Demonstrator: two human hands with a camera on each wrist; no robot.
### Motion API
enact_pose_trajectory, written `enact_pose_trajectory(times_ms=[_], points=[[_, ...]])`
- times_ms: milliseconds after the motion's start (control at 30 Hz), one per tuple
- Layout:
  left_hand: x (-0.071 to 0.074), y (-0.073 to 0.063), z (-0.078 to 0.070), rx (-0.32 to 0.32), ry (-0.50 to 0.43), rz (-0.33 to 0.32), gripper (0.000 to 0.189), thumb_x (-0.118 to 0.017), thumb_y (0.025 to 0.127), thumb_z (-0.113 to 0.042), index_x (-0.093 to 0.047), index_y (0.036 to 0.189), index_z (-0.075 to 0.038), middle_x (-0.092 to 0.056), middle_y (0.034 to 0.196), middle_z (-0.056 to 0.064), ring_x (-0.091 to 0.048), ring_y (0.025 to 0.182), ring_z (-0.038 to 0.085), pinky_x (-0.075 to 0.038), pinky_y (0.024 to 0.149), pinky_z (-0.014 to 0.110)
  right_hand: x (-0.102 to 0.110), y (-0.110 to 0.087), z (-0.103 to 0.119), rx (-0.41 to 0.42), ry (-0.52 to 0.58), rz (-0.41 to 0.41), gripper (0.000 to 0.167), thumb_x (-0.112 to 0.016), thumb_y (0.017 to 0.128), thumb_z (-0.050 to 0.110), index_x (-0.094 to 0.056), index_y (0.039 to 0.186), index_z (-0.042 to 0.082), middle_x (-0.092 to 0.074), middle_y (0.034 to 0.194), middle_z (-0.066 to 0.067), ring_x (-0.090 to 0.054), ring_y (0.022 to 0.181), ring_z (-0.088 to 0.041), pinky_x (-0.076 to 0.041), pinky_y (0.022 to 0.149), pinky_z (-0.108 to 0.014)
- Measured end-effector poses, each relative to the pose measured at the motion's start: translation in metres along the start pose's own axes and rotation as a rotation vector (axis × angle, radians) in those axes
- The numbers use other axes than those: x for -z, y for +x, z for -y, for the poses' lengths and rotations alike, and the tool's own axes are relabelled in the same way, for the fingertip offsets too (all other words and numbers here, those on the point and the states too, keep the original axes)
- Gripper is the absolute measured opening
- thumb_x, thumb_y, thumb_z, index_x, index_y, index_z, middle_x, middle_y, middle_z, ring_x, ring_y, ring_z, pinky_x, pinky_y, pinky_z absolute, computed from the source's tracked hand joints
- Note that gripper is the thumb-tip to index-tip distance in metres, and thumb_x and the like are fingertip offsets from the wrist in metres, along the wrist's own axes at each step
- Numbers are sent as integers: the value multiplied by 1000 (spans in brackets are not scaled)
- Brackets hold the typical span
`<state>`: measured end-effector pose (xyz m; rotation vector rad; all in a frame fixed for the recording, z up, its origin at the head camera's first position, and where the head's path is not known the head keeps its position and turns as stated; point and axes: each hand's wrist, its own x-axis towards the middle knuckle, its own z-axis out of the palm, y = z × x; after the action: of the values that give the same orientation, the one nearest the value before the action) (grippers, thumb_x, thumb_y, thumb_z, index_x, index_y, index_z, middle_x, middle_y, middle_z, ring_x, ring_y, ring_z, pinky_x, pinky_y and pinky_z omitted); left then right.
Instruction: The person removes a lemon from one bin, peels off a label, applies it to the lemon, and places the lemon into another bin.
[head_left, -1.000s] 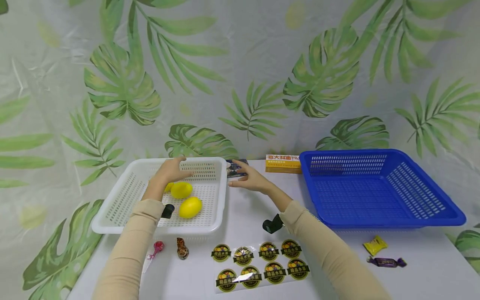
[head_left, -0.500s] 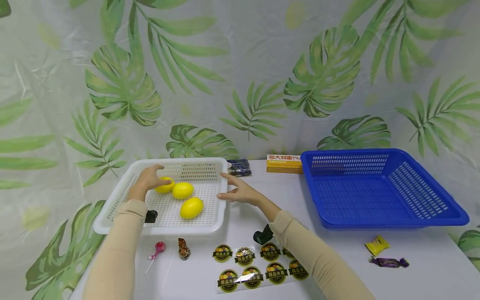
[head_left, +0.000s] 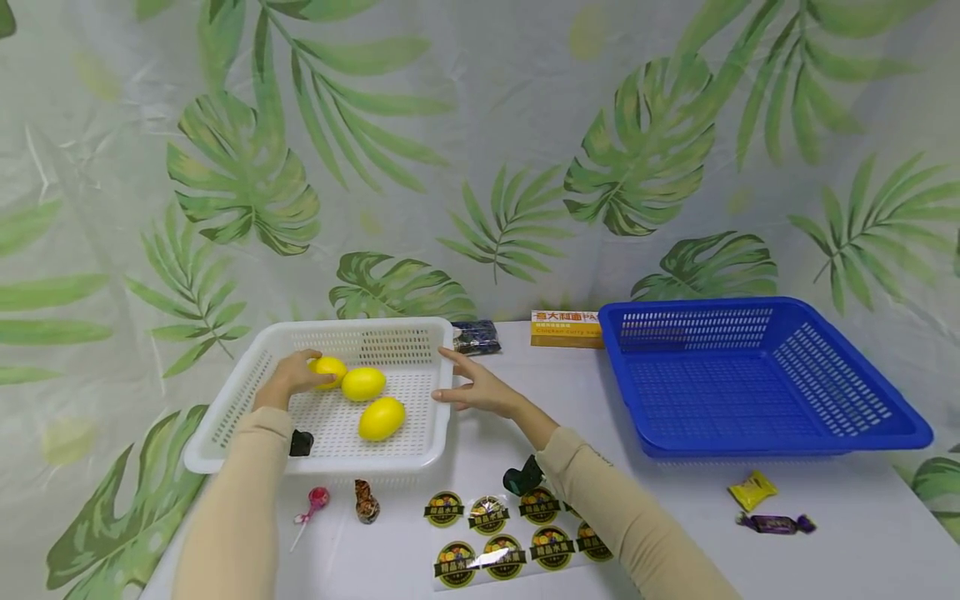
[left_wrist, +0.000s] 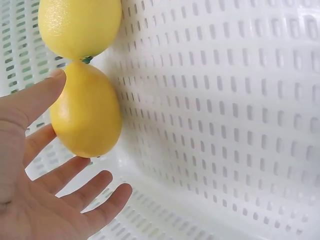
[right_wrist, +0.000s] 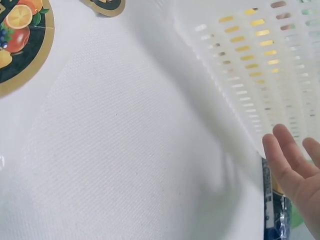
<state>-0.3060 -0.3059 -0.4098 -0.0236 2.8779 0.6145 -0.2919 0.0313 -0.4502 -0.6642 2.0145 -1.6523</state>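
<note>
In the head view, the white basket (head_left: 431, 460) at left holds three yellow lemons: a left lemon (head_left: 330, 371), a middle lemon (head_left: 364, 383) and a front lemon (head_left: 382, 418). My left hand (head_left: 291, 377) reaches into the basket around the left lemon. The left wrist view shows that lemon (left_wrist: 89, 112) end to end with another lemon (left_wrist: 80, 27); my thumb tip meets its side, the index finger passes partly behind it, and the other fingers spread straight. At the basket's right rim is my right hand (head_left: 483, 390), its thumb and fingers apart with nothing between them.
An empty-looking blue basket (head_left: 633, 417) stands at right, a pasta box (head_left: 566, 329) and dark packet (head_left: 476, 337) at the back. Along the front lie a lollipop (head_left: 318, 498), a brown wrapped candy (head_left: 366, 502), a sticker sheet (head_left: 517, 533), yellow candy (head_left: 752, 490) and purple candy (head_left: 776, 523).
My left hand has moved left and down to the left lemon, uncovering it. My right hand has shifted left to the white basket's rim. The lemons keep their places.
</note>
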Motion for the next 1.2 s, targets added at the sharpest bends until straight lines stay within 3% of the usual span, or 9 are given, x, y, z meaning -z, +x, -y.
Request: enact_pose_trajectory(times_ms=[267,600,767,1000,1100,1200], points=[[-8,8,7,10,-11,-19,71,-66,83,-23,-34,135,13,-34,136,38,-33,124,54,-30,102,58,-1,-2,-2,13,32,-4,81,-64,88,22,-15,152,23,-16,152,-23,-44,123,-46,-49,86,-52],[-15,13,8,77,-45,-7,73,-69,81,-15,-31,137,11,-34,136,37,-34,124,52,-31,101,58,-1,-2,-4,1,64,13,80,-61,90,17,-12,152,23,-12,152,-26,-44,122,-46,-46,87,-56],[-18,11,10,56,-103,-27,69,-73,76,-12,-35,130,11,-39,130,37,-37,119,53,-33,99,58,-1,-1,-4,-5,81,17,81,-62,89,15,-11,153,19,-15,151,-28,-46,121,-46,-46,87,-57],[-17,9,7,26,-122,-59,58,-76,70,-11,-38,111,5,-49,108,34,-49,93,42,-45,78,48,-3,-10,-1,18,-12,-65,72,-62,91,24,-21,151,24,-29,147,-24,-54,115,-39,-50,84,-50],[-9,6,-1,4,-128,-63,59,-76,70,-12,-37,110,5,-50,103,32,-51,85,37,-47,70,43,5,-24,2,30,-66,-125,68,-59,93,25,-22,150,19,-37,142,-26,-57,111,-39,-52,82,-48],[1,1,-10,-30,-120,-71,61,-77,70,-13,-36,111,5,-50,101,31,-51,85,37,-46,70,43,16,-41,5,17,-128,-169,67,-59,94,26,-23,149,15,-42,138,-26,-57,109,-38,-52,80,-44]])
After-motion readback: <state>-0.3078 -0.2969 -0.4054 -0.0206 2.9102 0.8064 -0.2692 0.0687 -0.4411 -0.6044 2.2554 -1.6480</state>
